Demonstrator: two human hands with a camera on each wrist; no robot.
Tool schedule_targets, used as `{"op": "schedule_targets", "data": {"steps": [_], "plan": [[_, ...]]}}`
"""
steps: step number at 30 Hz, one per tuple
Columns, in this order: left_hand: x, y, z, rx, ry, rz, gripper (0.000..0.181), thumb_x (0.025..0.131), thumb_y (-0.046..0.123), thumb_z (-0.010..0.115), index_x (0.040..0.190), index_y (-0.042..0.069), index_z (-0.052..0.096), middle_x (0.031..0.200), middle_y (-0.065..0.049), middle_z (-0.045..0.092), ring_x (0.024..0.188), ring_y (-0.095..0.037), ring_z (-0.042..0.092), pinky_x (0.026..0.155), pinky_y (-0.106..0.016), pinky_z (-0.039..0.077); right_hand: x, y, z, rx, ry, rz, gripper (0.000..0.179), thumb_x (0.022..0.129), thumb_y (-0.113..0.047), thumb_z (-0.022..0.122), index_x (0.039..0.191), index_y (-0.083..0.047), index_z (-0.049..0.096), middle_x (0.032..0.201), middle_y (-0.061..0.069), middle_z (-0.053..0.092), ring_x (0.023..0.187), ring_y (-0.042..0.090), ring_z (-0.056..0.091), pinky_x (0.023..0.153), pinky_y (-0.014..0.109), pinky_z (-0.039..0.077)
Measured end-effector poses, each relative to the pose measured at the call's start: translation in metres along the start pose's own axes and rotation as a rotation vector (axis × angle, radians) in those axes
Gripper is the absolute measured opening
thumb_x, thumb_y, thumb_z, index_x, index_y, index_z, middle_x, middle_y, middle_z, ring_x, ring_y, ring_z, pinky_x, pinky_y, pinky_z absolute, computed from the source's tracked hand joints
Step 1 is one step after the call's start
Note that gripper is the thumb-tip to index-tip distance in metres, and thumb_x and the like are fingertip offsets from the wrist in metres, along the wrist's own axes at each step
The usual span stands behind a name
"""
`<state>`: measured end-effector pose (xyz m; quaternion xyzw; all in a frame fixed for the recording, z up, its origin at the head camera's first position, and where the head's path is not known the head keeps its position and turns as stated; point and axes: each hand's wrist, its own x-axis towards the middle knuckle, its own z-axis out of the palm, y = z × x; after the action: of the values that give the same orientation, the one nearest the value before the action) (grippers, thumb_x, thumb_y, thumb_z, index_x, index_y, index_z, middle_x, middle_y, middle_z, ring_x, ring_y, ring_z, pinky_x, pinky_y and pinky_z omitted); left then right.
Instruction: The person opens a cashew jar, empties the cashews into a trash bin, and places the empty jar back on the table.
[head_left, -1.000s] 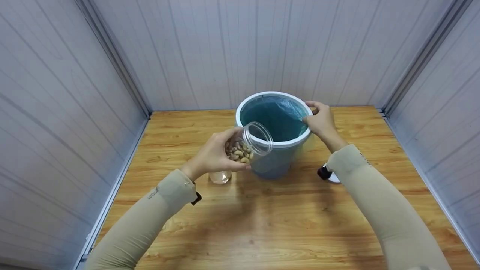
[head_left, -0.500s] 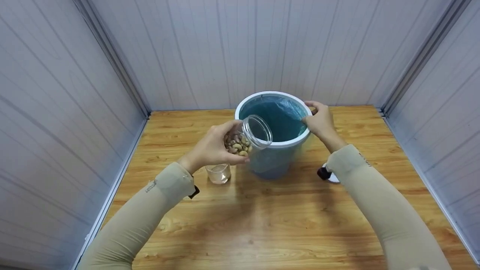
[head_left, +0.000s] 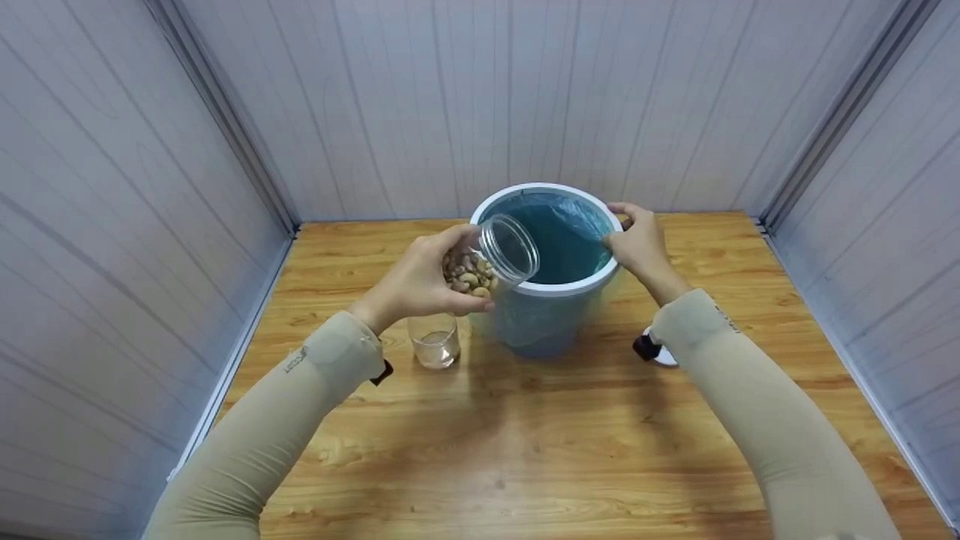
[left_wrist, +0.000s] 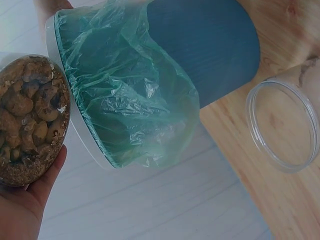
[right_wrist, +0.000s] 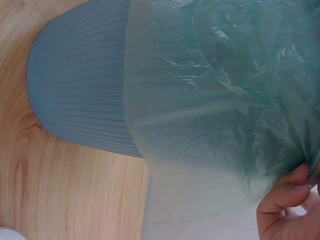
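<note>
My left hand [head_left: 424, 277] grips a clear plastic jar [head_left: 510, 251] of nuts, cashews among them. The jar is tilted, its open mouth overlapping the near left rim of a blue trash can [head_left: 540, 337] with a white rim. In the left wrist view the nuts [left_wrist: 30, 110] show through the jar's base, and the nuts stay inside. At the can's right side my right hand [head_left: 639, 241] pinches the rim, thumb on the inner side. A green bag [right_wrist: 210, 90] lines the can and hangs over its outside.
Below my left hand a second clear jar [head_left: 435, 349] stands uncapped on the wooden table [head_left: 525, 450]. A white disc [head_left: 666, 356] lies on the right, partly hidden by the right wrist's black camera. Pale panel walls [head_left: 480, 105] enclose the back and sides.
My left hand has raised the tilted jar of nuts and drawn it slightly left, revealing more of the jar on the table. The right hand keeps its place on the rim.
</note>
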<state>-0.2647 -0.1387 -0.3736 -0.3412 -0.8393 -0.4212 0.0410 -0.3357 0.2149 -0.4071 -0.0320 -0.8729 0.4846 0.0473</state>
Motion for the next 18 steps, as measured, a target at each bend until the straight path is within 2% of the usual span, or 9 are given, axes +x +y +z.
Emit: {"op": "schedule_targets", "data": {"steps": [7,13,18], "plan": [[0.006,-0.001,-0.008,0.005,0.012,-0.022,0.091,0.073,0.031,0.102,0.149,0.008,0.058,0.131,-0.007,0.075,0.114,-0.018,0.070,0.103,-0.038,0.059,0.000,0.000,0.000,-0.006,-0.007,0.006,0.061,0.094,0.005,0.061,0.154,-0.006,0.058,0.110,0.018,0.063,0.095,0.026,0.059,0.068,0.019,0.054],[0.013,-0.001,-0.015,0.026,0.023,-0.033,0.090,0.073,0.033,0.101,0.149,0.010,0.059,0.128,-0.009,0.076,0.110,-0.019,0.071,0.098,-0.040,0.061,0.000,0.000,-0.001,-0.009,-0.013,0.015,0.060,0.096,0.005,0.061,0.155,-0.007,0.057,0.113,0.018,0.063,0.098,0.026,0.060,0.070,0.019,0.054],[0.019,-0.004,-0.021,0.056,0.024,-0.059,0.092,0.074,0.034,0.101,0.150,0.007,0.057,0.129,-0.013,0.074,0.111,-0.022,0.071,0.100,-0.041,0.061,0.003,0.002,0.000,-0.027,0.029,-0.024,0.061,0.089,0.005,0.064,0.149,-0.004,0.063,0.102,0.016,0.064,0.089,0.023,0.059,0.063,0.018,0.051]]}}
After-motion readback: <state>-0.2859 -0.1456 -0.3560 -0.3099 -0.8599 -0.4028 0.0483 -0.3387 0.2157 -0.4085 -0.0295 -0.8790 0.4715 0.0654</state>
